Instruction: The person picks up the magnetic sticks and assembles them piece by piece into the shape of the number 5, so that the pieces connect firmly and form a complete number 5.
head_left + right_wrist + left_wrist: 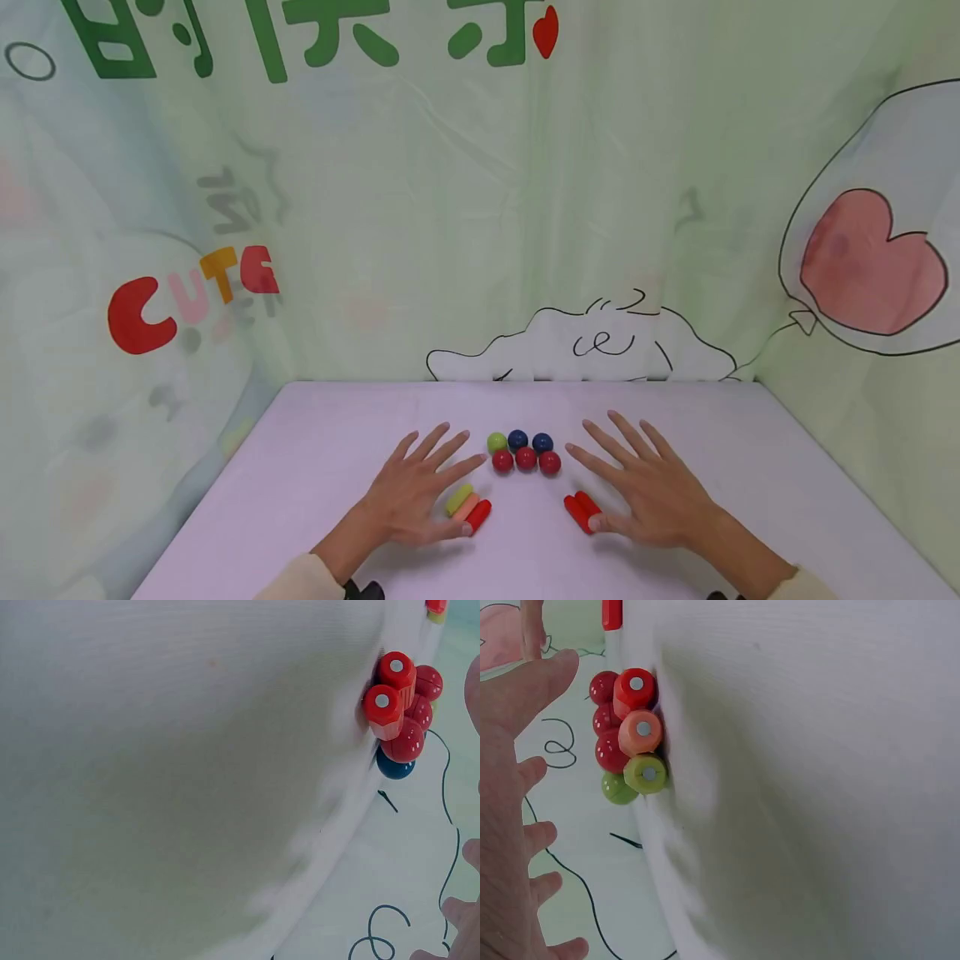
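Left wrist view: left hand [510,810] cut off by the left edge, palm out of frame; a red piece [612,613] clipped at the top edge; blue balls hidden behind the red ones; right wrist view: right hand [469,825] mostly cropped at the right edge; table [187,787] blurred.

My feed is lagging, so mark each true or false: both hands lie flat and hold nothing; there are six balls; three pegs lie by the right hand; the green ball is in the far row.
1. Both hands lie flat and hold nothing: true; the left hand and right hand rest open on the table.
2. Six balls: true.
3. Three pegs by the right hand: false; two red pegs lie there, and the three pegs lie by the left.
4. Green ball in far row: true.
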The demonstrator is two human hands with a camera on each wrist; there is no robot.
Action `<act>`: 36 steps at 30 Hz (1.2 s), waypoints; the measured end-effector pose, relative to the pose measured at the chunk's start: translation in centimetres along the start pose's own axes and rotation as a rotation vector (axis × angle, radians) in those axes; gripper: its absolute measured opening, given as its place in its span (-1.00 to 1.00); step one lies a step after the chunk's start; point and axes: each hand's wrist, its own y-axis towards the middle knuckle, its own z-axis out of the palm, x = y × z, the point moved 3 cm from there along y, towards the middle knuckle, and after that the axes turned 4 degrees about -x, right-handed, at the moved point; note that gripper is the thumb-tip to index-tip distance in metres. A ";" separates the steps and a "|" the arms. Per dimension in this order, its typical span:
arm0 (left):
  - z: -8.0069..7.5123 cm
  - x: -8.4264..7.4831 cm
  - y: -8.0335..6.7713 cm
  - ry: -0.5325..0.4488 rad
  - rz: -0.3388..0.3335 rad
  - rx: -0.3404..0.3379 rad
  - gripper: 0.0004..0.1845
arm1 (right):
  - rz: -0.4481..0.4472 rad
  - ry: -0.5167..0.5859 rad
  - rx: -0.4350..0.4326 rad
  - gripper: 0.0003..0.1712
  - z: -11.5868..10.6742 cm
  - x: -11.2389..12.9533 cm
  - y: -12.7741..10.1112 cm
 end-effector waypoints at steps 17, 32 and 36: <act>1.4 -1.3 2.6 -0.470 -0.275 0.130 -0.22 | 0.353 0.402 0.161 -0.34 2.3 0.9 4.5; 2.9 -1.3 1.3 -0.762 -0.372 0.039 -0.35 | 0.467 0.537 0.192 -0.50 3.9 2.5 6.5; 3.6 -1.6 0.8 -0.799 -0.363 0.024 -0.39 | 0.473 0.550 0.199 -0.51 4.5 2.5 6.6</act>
